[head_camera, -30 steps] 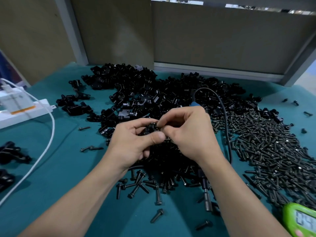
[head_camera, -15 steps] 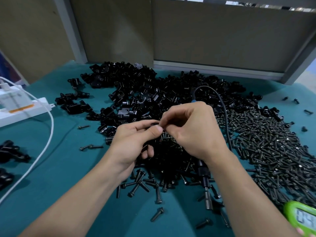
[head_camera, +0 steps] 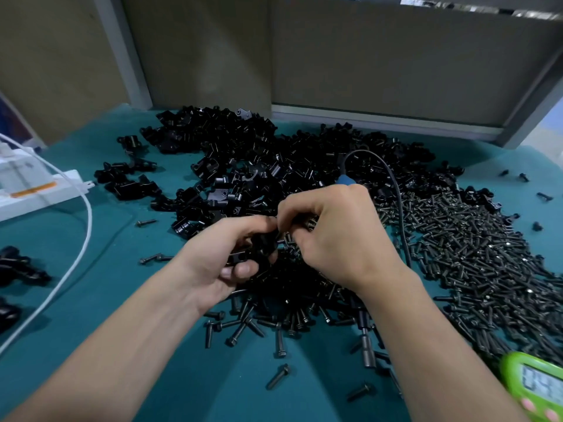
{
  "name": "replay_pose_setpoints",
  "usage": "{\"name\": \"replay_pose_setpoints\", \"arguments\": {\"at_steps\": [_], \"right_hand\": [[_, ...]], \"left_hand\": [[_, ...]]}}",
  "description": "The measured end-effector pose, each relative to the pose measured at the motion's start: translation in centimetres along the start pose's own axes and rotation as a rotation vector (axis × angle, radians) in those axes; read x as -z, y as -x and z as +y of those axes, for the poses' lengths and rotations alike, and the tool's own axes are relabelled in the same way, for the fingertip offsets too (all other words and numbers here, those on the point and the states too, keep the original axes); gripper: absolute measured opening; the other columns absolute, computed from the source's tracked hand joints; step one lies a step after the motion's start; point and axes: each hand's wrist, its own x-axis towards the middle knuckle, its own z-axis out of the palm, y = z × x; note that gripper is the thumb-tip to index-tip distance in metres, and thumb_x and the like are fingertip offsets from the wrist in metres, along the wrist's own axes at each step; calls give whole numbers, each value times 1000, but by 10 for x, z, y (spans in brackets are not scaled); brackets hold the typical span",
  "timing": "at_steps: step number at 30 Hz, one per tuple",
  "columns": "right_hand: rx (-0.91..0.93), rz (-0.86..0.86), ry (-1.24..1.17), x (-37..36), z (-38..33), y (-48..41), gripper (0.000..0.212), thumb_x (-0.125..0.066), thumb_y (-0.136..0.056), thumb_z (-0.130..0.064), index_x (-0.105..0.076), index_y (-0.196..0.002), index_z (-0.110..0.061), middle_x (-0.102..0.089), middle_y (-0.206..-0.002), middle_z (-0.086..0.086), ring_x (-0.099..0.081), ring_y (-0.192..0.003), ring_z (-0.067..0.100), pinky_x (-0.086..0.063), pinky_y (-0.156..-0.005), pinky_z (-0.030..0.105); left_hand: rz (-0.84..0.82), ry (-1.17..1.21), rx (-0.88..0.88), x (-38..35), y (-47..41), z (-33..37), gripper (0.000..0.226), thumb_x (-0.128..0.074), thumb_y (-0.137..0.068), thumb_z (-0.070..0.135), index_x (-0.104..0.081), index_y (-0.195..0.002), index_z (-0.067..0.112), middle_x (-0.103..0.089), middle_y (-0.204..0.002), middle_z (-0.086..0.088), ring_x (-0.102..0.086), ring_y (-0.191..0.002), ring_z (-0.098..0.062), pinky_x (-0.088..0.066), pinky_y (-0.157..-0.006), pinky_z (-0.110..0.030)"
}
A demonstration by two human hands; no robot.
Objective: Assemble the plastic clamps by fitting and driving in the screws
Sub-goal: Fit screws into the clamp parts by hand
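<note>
- On the teal surface [head_camera: 115, 236], near the middle and close to the person, both hands are held together above a heap of dark parts.
- A black plastic clamp [head_camera: 259, 248] is held in the left hand [head_camera: 225, 257]. The fingers are curled under it and the thumb is laid over its top.
- The right hand [head_camera: 338, 236] is held right against the clamp from the right side. Its fingers are curled tight. Its thumb and first finger are pinched together at the top of the clamp, touching the left thumb.
- A small screw [head_camera: 310, 222] is held inside the curled right fingers. Only its head end is seen.
- A big pile of black clamps [head_camera: 243, 166] is spread behind the hands, almost up to the back wall.
- A big pile of screws [head_camera: 472, 254] is spread to the right of the hands. More loose screws [head_camera: 278, 376] are scattered in front, below the wrists.
- A black cable [head_camera: 393, 178] is looped over the piles behind the right hand. A blue handle [head_camera: 345, 179] is seen just above that hand.
- A short black rod [head_camera: 365, 345] is laid among the screws beside the right forearm.
- A white power strip [head_camera: 36, 190] is set at the left edge, and a white cable [head_camera: 86, 220] is curved past it toward the near edge.
- A few more clamps [head_camera: 18, 266] are laid apart at the far left.
- A green timer [head_camera: 536, 388] is seen in the bottom right corner, partly cut off.
</note>
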Motion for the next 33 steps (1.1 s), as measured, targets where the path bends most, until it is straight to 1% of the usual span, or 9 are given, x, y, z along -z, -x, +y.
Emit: {"name": "replay_pose_setpoints", "arguments": {"at_steps": [6,9,11,16,18,22,26,30,33], "right_hand": [[-7,93,-90,-9,2,-1,34,-69,-74,9,-75,-73,-24,-75,-76,-8,-73,-75,12,-60,-69,34],[-241,35,-329,-9,12,-7,30,-74,-79,6,-79,-83,-23,-78,-79,-10,-75,-77,6,-61,-73,25],[-403,-40,-540,-9,18,-6,22,-80,-84,-2,-80,-94,-21,-79,-80,-1,-76,-75,18,-63,-74,34],[-455,-107,-546,-15,18,-6,12,-83,-86,-10,-82,-80,-20,-77,-70,8,-76,-65,27,-64,-68,43],[-428,-60,-550,-15,16,-6,15,-84,-83,-6,-82,-76,-20,-76,-68,8,-73,-61,25,-62,-63,39],[-320,-55,-401,-10,14,-4,15,-85,-80,-9,-81,-73,-22,-74,-65,0,-70,-57,16,-59,-58,35],[-191,-7,-172,-9,4,-4,19,-87,-78,-11,-81,-73,-29,-72,-68,-19,-70,-68,1,-50,-60,11],[-87,106,-156,-9,4,-2,23,-87,-77,-5,-79,-74,-25,-72,-69,-14,-70,-70,5,-51,-61,14],[-103,196,-265,-11,5,1,28,-83,-78,4,-75,-73,-22,-75,-76,-9,-72,-73,11,-60,-66,28]], "left_hand": [[-92,49,51,5,4,1,15,-73,-83,26,-77,-78,13,-66,-74,-12,-42,-38,-9,-26,-27,-13],[59,-66,-98,-2,5,-7,21,-80,-71,38,-84,-84,20,-71,-75,-1,-46,-44,-9,-27,-33,-14],[157,-198,-231,-6,3,-10,30,-83,-65,42,-83,-91,27,-75,-76,3,-47,-43,-9,-31,-38,-15],[282,-422,-412,0,2,-11,39,-89,-56,44,-81,-91,30,-74,-71,2,-52,-45,-10,-44,-44,-20],[252,-370,-331,2,1,-10,40,-87,-61,42,-81,-97,26,-77,-78,0,-51,-44,-11,-41,-42,-18],[-103,-163,-28,10,4,-4,31,-69,-85,39,-81,-94,13,-70,-83,-6,-47,-48,-8,-29,-37,-13],[-205,-11,88,16,5,0,40,-61,-90,42,-65,-104,6,-63,-76,-12,-46,-39,-9,-27,-31,-12],[-171,39,59,13,3,1,38,-67,-85,42,-63,-104,9,-65,-76,-11,-44,-38,-8,-28,-28,-13],[-102,46,22,13,0,2,31,-62,-94,36,-59,-98,5,-66,-75,-10,-43,-37,-9,-29,-27,-14]]}}
